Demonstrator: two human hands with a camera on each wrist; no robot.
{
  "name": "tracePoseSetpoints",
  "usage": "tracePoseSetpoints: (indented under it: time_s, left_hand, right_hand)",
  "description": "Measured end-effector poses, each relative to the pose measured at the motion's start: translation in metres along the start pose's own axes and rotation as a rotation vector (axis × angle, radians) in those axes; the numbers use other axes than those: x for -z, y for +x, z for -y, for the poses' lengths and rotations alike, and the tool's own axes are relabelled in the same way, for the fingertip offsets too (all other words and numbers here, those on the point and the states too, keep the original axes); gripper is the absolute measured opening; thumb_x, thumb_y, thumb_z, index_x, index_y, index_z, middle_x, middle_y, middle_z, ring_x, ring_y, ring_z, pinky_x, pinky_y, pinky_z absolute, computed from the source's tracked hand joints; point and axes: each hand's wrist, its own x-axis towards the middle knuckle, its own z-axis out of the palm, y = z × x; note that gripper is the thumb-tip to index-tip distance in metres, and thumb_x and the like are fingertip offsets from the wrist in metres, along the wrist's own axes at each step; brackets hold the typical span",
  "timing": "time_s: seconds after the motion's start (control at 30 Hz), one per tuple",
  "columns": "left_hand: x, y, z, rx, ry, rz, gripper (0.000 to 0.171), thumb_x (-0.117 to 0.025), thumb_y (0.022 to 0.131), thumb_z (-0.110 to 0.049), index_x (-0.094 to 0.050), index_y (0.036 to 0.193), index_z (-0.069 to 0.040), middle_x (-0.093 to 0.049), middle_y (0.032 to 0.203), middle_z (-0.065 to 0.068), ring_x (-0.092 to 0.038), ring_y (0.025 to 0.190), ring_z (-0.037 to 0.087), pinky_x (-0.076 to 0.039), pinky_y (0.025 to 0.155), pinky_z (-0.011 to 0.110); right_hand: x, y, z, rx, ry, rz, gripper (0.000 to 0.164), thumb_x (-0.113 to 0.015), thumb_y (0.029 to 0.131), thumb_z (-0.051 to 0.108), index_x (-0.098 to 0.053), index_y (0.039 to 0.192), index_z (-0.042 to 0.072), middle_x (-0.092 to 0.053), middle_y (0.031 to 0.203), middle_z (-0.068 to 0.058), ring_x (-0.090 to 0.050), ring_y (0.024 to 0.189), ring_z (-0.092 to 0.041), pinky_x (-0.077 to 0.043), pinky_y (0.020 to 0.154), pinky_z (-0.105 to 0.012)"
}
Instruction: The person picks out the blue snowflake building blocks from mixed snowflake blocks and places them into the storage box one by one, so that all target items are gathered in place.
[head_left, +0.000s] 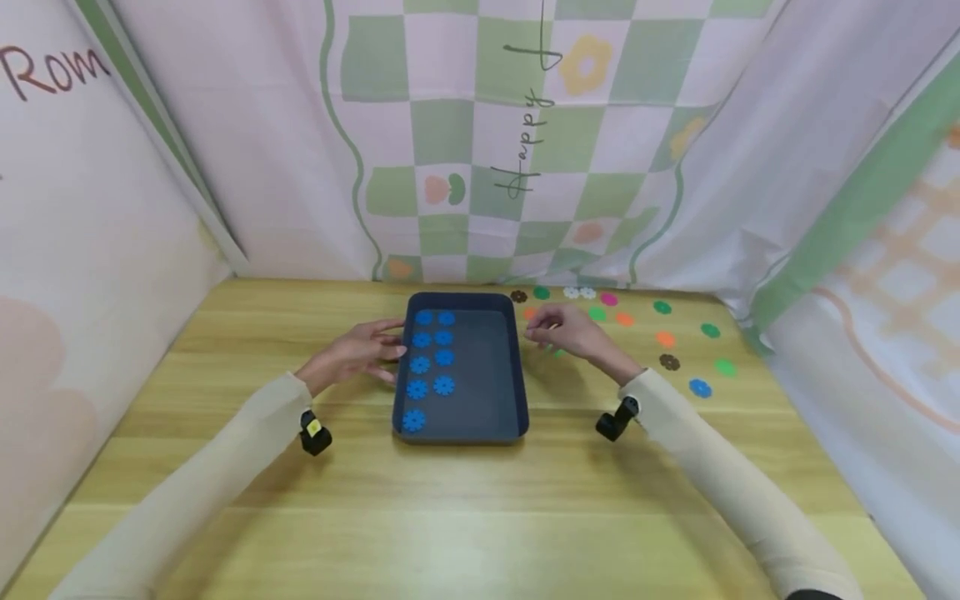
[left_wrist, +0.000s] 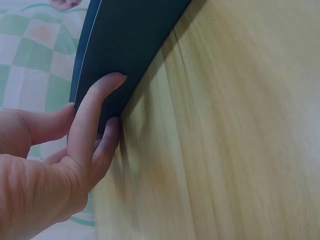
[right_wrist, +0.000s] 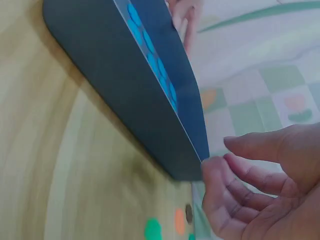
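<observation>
A dark rectangular tray (head_left: 491,375) stands on the table with several blue flower-shaped discs (head_left: 420,364) in two columns along its left side. My left hand (head_left: 358,354) touches the tray's left outer wall with fingers extended; in the left wrist view its fingertips (left_wrist: 117,78) meet that wall and the thumb is at the rim. Just off the tray's right wall hovers my right hand (head_left: 568,330), fingers loosely bent. The right wrist view shows a gap between thumb and index finger, and nothing visible in it.
Loose flower discs in several colours lie on the wooden table (head_left: 480,517) to the right of the tray, among them a blue disc (head_left: 701,387), an orange disc (head_left: 665,339) and a brown disc (head_left: 670,362). A patterned curtain (head_left: 442,133) hangs behind the table.
</observation>
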Motion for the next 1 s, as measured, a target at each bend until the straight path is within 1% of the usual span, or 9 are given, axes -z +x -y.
tracePoseSetpoints:
  time_s: [0.13,0.2,0.27,0.43,0.57,0.67,0.8,0.9,1.0]
  left_hand:
    - [-0.001,0.001,0.0,0.009,-0.002,0.012,0.072,-0.05,0.109,-0.001,-0.011,0.169,-0.009,-0.02,0.169,0.031,-0.046,0.143,0.048,-0.067,0.082,0.035]
    - [-0.002,0.001,-0.001,0.014,-0.003,0.01,0.072,-0.05,0.109,-0.001,-0.012,0.169,-0.009,-0.021,0.169,0.031,-0.048,0.142,0.048,-0.067,0.081,0.035]
    - [-0.002,0.001,-0.002,0.018,0.002,0.001,0.072,-0.05,0.109,0.0,-0.012,0.169,-0.01,-0.023,0.168,0.031,-0.051,0.139,0.048,-0.067,0.08,0.034]
    - [-0.002,0.0,-0.005,0.022,0.027,-0.032,0.072,-0.051,0.107,0.003,-0.015,0.168,-0.007,-0.027,0.167,0.031,-0.052,0.138,0.049,-0.067,0.078,0.033]
    - [-0.003,0.0,-0.006,0.017,0.035,-0.046,0.071,-0.052,0.106,0.005,-0.017,0.168,-0.005,-0.029,0.166,0.031,-0.05,0.14,0.048,-0.067,0.077,0.032]
    - [-0.002,0.0,-0.006,0.021,0.027,-0.05,0.071,-0.052,0.106,0.006,-0.018,0.168,-0.005,-0.028,0.167,0.03,-0.049,0.141,0.048,-0.067,0.076,0.031]
    - [-0.001,0.0,-0.008,0.026,0.023,-0.057,0.071,-0.052,0.106,0.006,-0.019,0.167,-0.005,-0.028,0.167,0.029,-0.048,0.142,0.047,-0.067,0.074,0.03]
    - [-0.001,0.0,-0.009,0.023,0.032,-0.067,0.07,-0.052,0.105,0.006,-0.02,0.167,-0.005,-0.029,0.167,0.029,-0.048,0.141,0.047,-0.067,0.073,0.029]
    - [-0.001,0.0,-0.01,0.025,0.038,-0.074,0.07,-0.052,0.105,0.007,-0.02,0.167,-0.004,-0.029,0.167,0.03,-0.049,0.141,0.048,-0.067,0.074,0.029]
  right_hand:
    - [0.017,-0.011,-0.01,-0.042,0.002,-0.009,0.025,-0.066,0.105,0.015,-0.067,0.116,-0.007,-0.07,0.105,-0.023,-0.071,0.086,-0.026,-0.066,0.079,-0.04]
    - [0.026,-0.016,-0.016,-0.053,-0.01,-0.018,0.027,-0.066,0.104,0.015,-0.066,0.118,-0.008,-0.07,0.107,-0.023,-0.071,0.086,-0.023,-0.066,0.081,-0.041]
    - [0.036,-0.021,-0.023,-0.071,-0.05,-0.024,0.03,-0.066,0.104,0.016,-0.065,0.121,-0.009,-0.07,0.112,-0.024,-0.071,0.089,-0.026,-0.065,0.084,-0.043]
    - [0.063,-0.033,-0.047,-0.14,-0.142,-0.004,0.037,-0.066,0.104,0.019,-0.061,0.124,-0.011,-0.07,0.113,-0.027,-0.071,0.093,-0.033,-0.064,0.086,-0.044]
    - [0.083,-0.047,-0.065,-0.217,-0.207,0.003,0.042,-0.065,0.105,0.026,-0.06,0.126,-0.009,-0.069,0.118,-0.029,-0.07,0.094,-0.033,-0.061,0.071,-0.037]
    - [0.097,-0.056,-0.08,-0.247,-0.206,0.012,0.039,-0.064,0.104,0.023,-0.058,0.123,-0.011,-0.07,0.106,-0.025,-0.068,0.084,-0.026,-0.058,0.063,-0.033]
    - [0.119,-0.067,-0.101,-0.213,-0.151,0.052,0.033,-0.064,0.102,0.011,-0.055,0.115,-0.017,-0.071,0.09,-0.018,-0.069,0.076,-0.021,-0.064,0.069,-0.036]
    - [0.139,-0.077,-0.115,-0.211,-0.157,0.121,0.036,-0.063,0.102,0.008,-0.05,0.119,-0.021,-0.071,0.096,-0.021,-0.072,0.084,-0.025,-0.067,0.078,-0.043]
    - [0.158,-0.086,-0.123,-0.259,-0.19,0.191,0.042,-0.063,0.102,0.007,-0.045,0.125,-0.023,-0.069,0.106,-0.026,-0.071,0.094,-0.03,-0.066,0.085,-0.05]
